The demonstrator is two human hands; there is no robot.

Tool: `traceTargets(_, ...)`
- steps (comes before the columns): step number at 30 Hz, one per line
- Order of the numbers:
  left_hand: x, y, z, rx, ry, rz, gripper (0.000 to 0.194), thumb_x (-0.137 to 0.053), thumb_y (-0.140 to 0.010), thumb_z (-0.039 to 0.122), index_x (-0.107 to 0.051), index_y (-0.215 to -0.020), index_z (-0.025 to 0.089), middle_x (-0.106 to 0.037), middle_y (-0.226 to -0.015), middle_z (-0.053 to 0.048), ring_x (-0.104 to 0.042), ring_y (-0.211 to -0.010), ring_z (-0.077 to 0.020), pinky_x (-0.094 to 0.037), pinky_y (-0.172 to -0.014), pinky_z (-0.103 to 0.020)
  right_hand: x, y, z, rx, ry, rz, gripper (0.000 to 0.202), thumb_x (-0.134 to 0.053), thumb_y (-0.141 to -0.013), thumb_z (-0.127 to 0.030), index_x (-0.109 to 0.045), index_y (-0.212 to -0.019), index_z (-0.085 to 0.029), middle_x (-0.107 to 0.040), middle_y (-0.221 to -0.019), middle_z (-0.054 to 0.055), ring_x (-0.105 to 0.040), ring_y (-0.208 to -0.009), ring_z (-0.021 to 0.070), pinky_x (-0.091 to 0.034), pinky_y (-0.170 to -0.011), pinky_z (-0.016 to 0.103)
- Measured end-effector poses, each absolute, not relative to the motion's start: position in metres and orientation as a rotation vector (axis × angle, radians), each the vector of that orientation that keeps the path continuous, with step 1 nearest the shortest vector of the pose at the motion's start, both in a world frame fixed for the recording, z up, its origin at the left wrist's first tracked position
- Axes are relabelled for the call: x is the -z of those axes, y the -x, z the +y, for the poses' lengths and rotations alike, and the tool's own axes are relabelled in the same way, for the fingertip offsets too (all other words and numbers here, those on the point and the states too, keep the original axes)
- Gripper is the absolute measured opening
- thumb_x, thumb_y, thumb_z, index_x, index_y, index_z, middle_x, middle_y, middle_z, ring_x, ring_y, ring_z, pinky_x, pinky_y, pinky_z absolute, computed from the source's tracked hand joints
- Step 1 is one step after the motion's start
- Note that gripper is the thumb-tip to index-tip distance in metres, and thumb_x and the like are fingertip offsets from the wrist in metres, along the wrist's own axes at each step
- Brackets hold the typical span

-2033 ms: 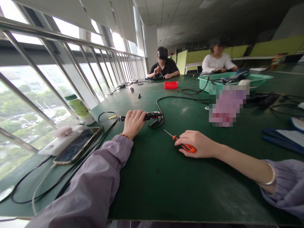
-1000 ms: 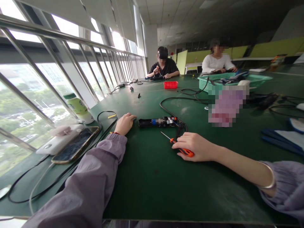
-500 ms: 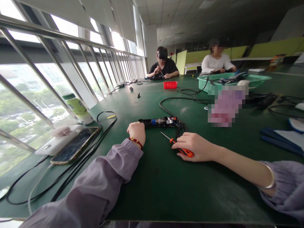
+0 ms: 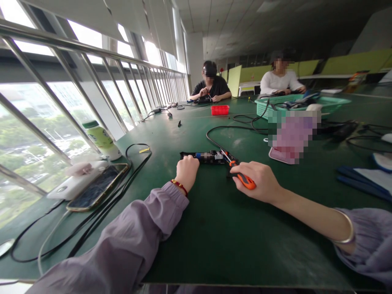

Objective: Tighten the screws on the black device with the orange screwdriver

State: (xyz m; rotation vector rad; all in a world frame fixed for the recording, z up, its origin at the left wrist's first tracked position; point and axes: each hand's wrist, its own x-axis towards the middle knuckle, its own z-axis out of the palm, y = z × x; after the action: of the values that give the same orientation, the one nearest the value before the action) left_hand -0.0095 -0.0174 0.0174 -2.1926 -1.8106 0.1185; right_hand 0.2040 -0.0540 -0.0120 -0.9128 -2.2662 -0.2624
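- No words or numbers can be read.
- Green bottle: small round dark mark, too small to read.
- Yellow cable tag: no legible print.

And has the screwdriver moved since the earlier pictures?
Yes, the screwdriver has moved forward, away from the near table edge; its tip is now at the black device.

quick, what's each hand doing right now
Left hand: fingers curled at the black cylindrical device; how firm its grip is can't be told.
Right hand: closed, holding the orange-and-black screwdriver.
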Motion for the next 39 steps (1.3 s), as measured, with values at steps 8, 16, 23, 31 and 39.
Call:
traceTargets(8,-0.011,0.032,0.004,-0.063,2.13,-1.812,0.032,-0.037,-0.083,0.001,-0.067,-0.092,0.009,-0.063,-0.093,-0.016,-0.062,-0.092,-0.0256,-0.052,-0.068,-0.032,0.014,-0.205,-0.048,0.135,1.281,-2.153,0.011,-0.051,-0.079,-0.028,-0.06,-0.078,-0.021,-0.064,-0.069,0.001,-0.057,-0.059,0.0148,-0.042,-0.056,0.026)
traceTargets(16,-0.008,0.024,-0.01,-0.056,2.219,-1.727,0.026,-0.04,-0.082,0.003,-0.065,-0.089,0.009,-0.061,-0.091,-0.014,-0.06,-0.092,-0.0254,-0.051,-0.067,-0.031,0.012,-0.211,-0.048,0.103,1.093,-2.174,0.019,-0.048,-0.082,-0.03,-0.059,-0.072,-0.019,-0.064,-0.065,0.002,-0.056,-0.058,0.0144,-0.041,-0.06,0.028)
traceTargets(23,0.006,0.0,-0.025,0.173,2.539,-1.313,0.018,-0.044,-0.085,0.015,-0.062,-0.087,0.016,-0.059,-0.092,-0.007,-0.057,-0.09,-0.0181,-0.049,-0.065,-0.025,0.012,-0.213,-0.044,-0.062,1.088,-2.151,0.014,-0.049,-0.081,-0.029,-0.058,-0.076,-0.02,-0.065,-0.072,0.002,-0.059,-0.062,0.0148,-0.044,-0.062,0.027)
traceTargets(31,0.013,0.012,-0.009,0.87,2.427,-1.365,0.021,-0.039,-0.09,0.017,-0.059,-0.097,0.019,-0.06,-0.097,-0.004,-0.055,-0.092,-0.0137,-0.047,-0.083,-0.026,0.013,-0.215,-0.044,-0.077,0.999,-2.17,0.013,-0.049,-0.082,-0.029,-0.058,-0.078,-0.02,-0.065,-0.075,0.002,-0.06,-0.066,0.015,-0.045,-0.065,0.028)
traceTargets(39,0.015,0.016,-0.003,0.909,2.38,-1.319,0.025,-0.038,-0.092,0.021,-0.061,-0.1,0.02,-0.061,-0.096,-0.004,-0.055,-0.09,-0.0147,-0.046,-0.081,-0.027,0.012,-0.218,-0.043,-0.112,0.977,-2.172,0.013,-0.049,-0.083,-0.029,-0.056,-0.076,-0.02,-0.062,-0.07,0.001,-0.057,-0.062,0.0138,-0.044,-0.063,0.027)
